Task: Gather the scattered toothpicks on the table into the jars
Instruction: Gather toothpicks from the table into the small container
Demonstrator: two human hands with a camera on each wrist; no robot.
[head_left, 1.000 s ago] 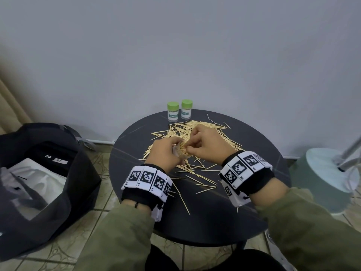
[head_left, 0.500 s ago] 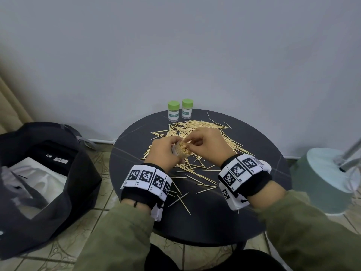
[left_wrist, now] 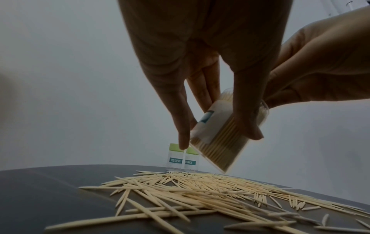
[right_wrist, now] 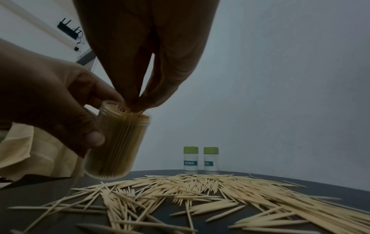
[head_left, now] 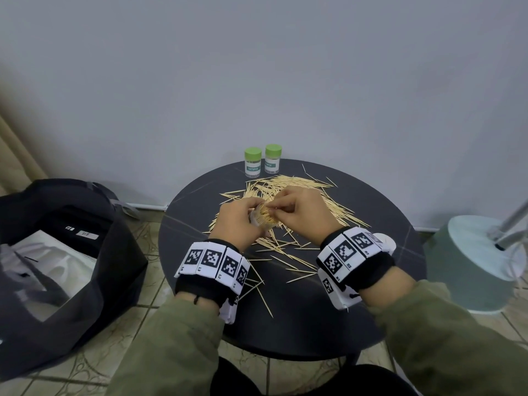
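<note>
Right wrist: left hand (right_wrist: 50, 98) grips clear cylindrical jar (right_wrist: 118, 140); right hand (right_wrist: 144, 52) pinches slender wooden toothpicks (right_wrist: 133, 110) at mouth.

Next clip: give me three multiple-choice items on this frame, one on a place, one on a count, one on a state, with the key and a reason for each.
1. Where do the capped jars stand?
A. at the table's far edge by the wall
B. in the black bag
C. beside the lamp base

2. How many green lids show?
A. one
B. two
C. four

3. What state is the jar in the left hand?
A. capped and empty
B. open, packed with toothpicks
C. lying on the table

Key: 1 A, they stand behind the scattered toothpicks; 2 B, two capped jars side by side; 3 B, right hand fingertips pinch at its open mouth.
</note>
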